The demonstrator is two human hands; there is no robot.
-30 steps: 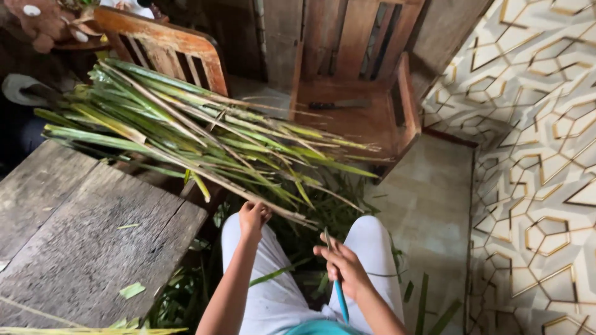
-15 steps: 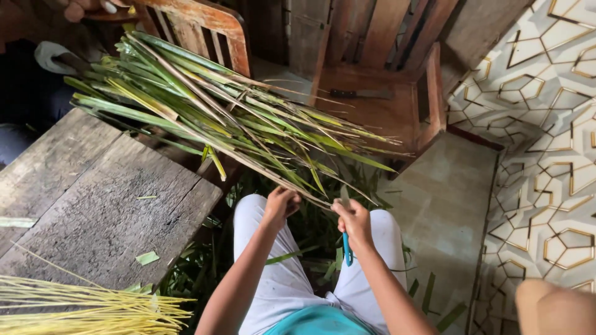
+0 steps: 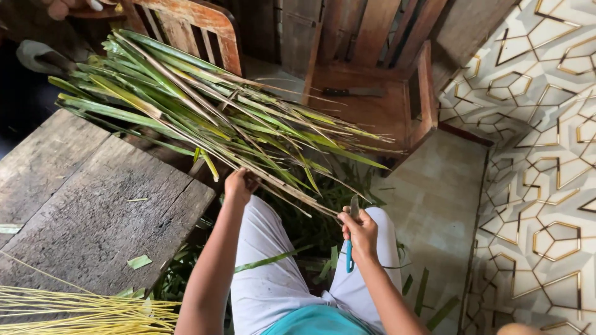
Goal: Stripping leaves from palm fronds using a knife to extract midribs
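Sliding further right along the stalk since half a second ago: right hand [image 3: 361,232], now well apart from left hand [image 3: 239,185] instead of close beside it. Bundle of green palm leaves [image 3: 211,118] sitting in much the same spot, lying across the far edge of the wooden surface [image 3: 93,205] and the seat of a wooden chair [image 3: 379,111], tips pointing right.

Left hand gripping the near side of the bundle, fingers [image 3: 247,180] curling around one pale stalk [image 3: 292,192] and pinching it. Right hand closing around a small knife with a blue handle [image 3: 349,251], fingers pressing together on the handle, blade pointing up and touching the right end of that same stalk. Stalk stretching between both hands, slanting down to the right above the lap.

Lying on the chair seat, far right of the bundle: a dark-handled knife [image 3: 354,92]. Resting on the near left corner of the surface: a heap of thin yellow strips [image 3: 74,313]. Scattering over the floor between the knees: green leaf scraps [image 3: 310,229]. Showing at the far left corner: another person's hand [image 3: 68,6], well apart from the work.
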